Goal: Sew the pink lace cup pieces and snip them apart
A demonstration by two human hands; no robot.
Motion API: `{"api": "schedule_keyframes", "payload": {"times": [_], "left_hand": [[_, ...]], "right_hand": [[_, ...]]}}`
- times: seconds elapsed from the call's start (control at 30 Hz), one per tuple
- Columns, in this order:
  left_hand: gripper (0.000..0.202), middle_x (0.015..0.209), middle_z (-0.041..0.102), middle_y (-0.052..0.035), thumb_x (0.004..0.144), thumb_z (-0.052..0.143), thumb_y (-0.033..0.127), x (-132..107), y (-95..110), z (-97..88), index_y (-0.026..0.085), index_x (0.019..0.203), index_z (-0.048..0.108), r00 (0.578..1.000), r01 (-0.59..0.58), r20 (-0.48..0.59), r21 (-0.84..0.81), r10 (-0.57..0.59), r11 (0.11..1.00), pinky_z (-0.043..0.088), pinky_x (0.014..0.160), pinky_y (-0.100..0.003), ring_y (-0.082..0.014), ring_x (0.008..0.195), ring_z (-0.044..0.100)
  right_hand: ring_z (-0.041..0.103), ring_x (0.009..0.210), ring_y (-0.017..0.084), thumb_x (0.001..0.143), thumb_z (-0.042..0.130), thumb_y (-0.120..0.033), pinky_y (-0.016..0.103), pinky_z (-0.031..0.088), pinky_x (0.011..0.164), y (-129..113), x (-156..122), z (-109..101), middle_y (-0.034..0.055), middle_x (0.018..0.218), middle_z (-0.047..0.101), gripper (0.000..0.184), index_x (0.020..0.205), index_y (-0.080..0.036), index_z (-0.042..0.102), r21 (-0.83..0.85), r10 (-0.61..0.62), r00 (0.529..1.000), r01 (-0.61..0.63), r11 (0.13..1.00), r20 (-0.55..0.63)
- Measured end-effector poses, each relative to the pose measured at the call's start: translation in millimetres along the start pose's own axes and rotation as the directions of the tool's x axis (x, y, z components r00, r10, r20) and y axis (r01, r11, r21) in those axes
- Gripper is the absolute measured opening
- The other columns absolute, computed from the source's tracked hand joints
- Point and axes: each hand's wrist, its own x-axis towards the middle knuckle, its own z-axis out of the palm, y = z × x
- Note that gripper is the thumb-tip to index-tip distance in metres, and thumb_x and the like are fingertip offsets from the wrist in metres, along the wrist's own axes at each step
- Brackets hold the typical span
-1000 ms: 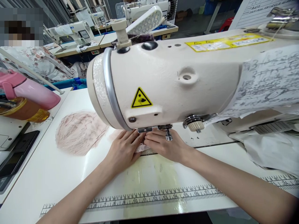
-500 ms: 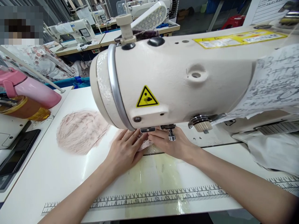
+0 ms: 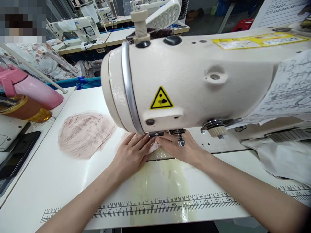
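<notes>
Under the head of a cream sewing machine (image 3: 189, 77), both hands rest on a small piece of pale pink lace fabric (image 3: 154, 147). My left hand (image 3: 132, 152) lies flat on its left part, fingers stretched forward and slightly apart. From the right, my right hand (image 3: 183, 149) reaches in with its fingers extended flat over the fabric's right edge. The machine head hides some fingertips, the needle and the presser foot. Left of the hands, a round pile of pink lace pieces (image 3: 85, 136) with loose threads lies on the white table (image 3: 97, 191).
A printed ruler scale (image 3: 143, 208) runs along the table's front. At left are a pink bottle (image 3: 36, 89), an amber cup (image 3: 26, 110) and a dark phone (image 3: 19, 155). White cloth (image 3: 282, 155) lies at right. Behind, a person in a floral top (image 3: 43, 60) is near other sewing machines.
The view has shifted slightly, so the machine head appears farther right. Both hands keep nearly the same place and pose on the lace fabric.
</notes>
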Motion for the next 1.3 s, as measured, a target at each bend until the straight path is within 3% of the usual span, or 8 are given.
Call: {"api": "schedule_keyframes", "payload": {"times": [0.17, 0.27, 0.43, 0.63, 0.83, 1.07, 1.3], "left_hand": [[0.034, 0.125, 0.064, -0.0090, 0.095, 0.044, 0.018, -2.7, -7.0, -1.8, 0.009, 0.124, 0.058, 0.996, -0.084, -0.004, -0.036, 0.084, 0.996, 0.051, 0.098, -0.041, -0.0227, 0.116, 0.061], [0.035, 0.126, 0.063, -0.0100, 0.095, 0.043, 0.019, -4.6, -12.3, -3.0, 0.010, 0.125, 0.058, 0.997, -0.083, 0.000, -0.067, 0.083, 0.994, 0.051, 0.099, -0.042, -0.0229, 0.114, 0.062], [0.036, 0.126, 0.063, -0.0104, 0.093, 0.043, 0.017, -6.0, -17.8, -3.8, 0.010, 0.125, 0.059, 0.997, -0.077, 0.003, -0.098, 0.078, 0.992, 0.053, 0.096, -0.043, -0.0235, 0.113, 0.063], [0.034, 0.122, 0.065, -0.0108, 0.092, 0.044, 0.016, -4.9, -18.5, -2.9, 0.009, 0.120, 0.062, 0.996, -0.085, -0.011, -0.073, 0.084, 0.994, 0.055, 0.093, -0.043, -0.0242, 0.106, 0.066], [0.034, 0.117, 0.069, -0.0091, 0.092, 0.044, 0.017, -4.3, -17.2, -4.0, 0.010, 0.120, 0.062, 0.998, -0.055, -0.015, -0.088, 0.054, 0.995, 0.055, 0.093, -0.043, -0.0240, 0.106, 0.066], [0.036, 0.118, 0.068, -0.0094, 0.091, 0.043, 0.016, -4.5, -15.5, -4.7, 0.011, 0.122, 0.062, 1.000, -0.026, -0.004, -0.091, 0.026, 0.996, 0.055, 0.092, -0.043, -0.0247, 0.107, 0.065], [0.037, 0.115, 0.069, -0.0130, 0.090, 0.043, 0.019, -3.9, -9.7, -4.3, 0.007, 0.121, 0.062, 1.000, 0.016, -0.006, -0.092, -0.016, 0.996, 0.053, 0.093, -0.045, -0.0270, 0.105, 0.065]], "right_hand": [[0.057, 0.068, 0.009, 0.092, 0.044, -0.007, 0.029, 0.028, 0.053, -4.9, -0.5, -2.9, -0.0042, 0.102, 0.071, 0.024, 0.100, -0.021, 0.062, -0.073, -0.018, 0.995, 0.011, 0.997, -0.100], [0.057, 0.067, 0.010, 0.096, 0.039, -0.012, 0.031, 0.028, 0.050, -10.3, -1.3, -8.5, -0.0039, 0.109, 0.070, 0.028, 0.102, -0.023, 0.064, -0.125, -0.006, 0.998, -0.002, 0.992, -0.063], [0.059, 0.076, 0.012, 0.092, 0.037, -0.001, 0.030, 0.034, 0.054, -16.5, -1.4, -11.3, -0.0048, 0.114, 0.067, 0.039, 0.107, -0.024, 0.064, -0.137, -0.003, 1.000, 0.003, 0.990, -0.001], [0.058, 0.090, 0.013, 0.092, 0.048, -0.009, 0.027, 0.040, 0.064, -19.2, 1.7, -2.7, 0.0006, 0.101, 0.069, 0.020, 0.097, -0.019, 0.064, -0.048, -0.058, 0.993, 0.053, 0.997, -0.104], [0.059, 0.091, 0.013, 0.093, 0.048, -0.010, 0.028, 0.045, 0.082, -17.7, 3.0, 4.1, 0.0037, 0.094, 0.068, 0.020, 0.096, -0.019, 0.066, 0.132, -0.086, 0.987, 0.104, 0.986, -0.136], [0.058, 0.087, 0.012, 0.093, 0.045, -0.006, 0.027, 0.045, 0.080, -16.9, 2.9, 2.3, 0.0025, 0.090, 0.067, 0.024, 0.092, -0.019, 0.065, 0.078, -0.108, 0.985, 0.120, 0.990, -0.137], [0.058, 0.081, 0.010, 0.088, 0.046, -0.001, 0.028, 0.039, 0.062, -21.8, 2.6, -10.1, -0.0018, 0.092, 0.068, 0.025, 0.090, -0.019, 0.062, -0.074, -0.049, 0.991, 0.040, 0.996, -0.126]]}}
